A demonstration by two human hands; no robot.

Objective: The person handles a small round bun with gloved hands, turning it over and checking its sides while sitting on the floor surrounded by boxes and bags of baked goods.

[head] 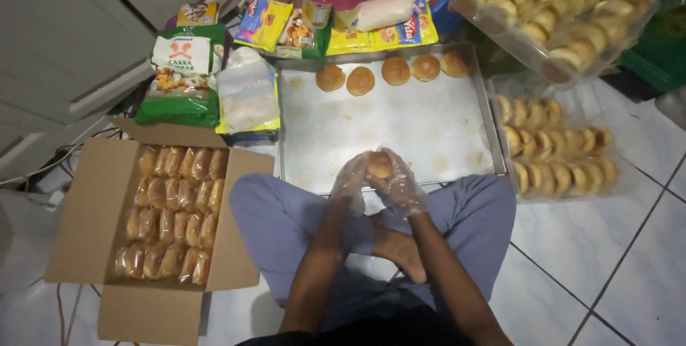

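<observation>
1. The left hand [351, 181] and the right hand [400, 185], both in clear plastic gloves, meet over the near edge of the metal baking tray [386, 131]; their fingers are clamped together around one round golden bun [379, 164].
2. The bun sits between the two palms, above the tray's near rim and just beyond the person's crossed legs in blue trousers [286, 217].
3. Along the tray's far edge lies a row of five buns [394, 71]; the rest of the tray shows only floury marks.
4. Left of the tray an open cardboard box [86, 224] stands on the tiled floor [607, 260], filled with wrapped buns [171, 210] in rows.
5. Right of the tray, clear plastic containers of buns [557, 149] lie on the floor, with another [550, 10] behind them.
6. Beyond the tray's far-left corner are a green flour bag [182, 74] and a clear plastic bag [246, 92]; beyond its far edge, yellow packets [371, 35].
</observation>
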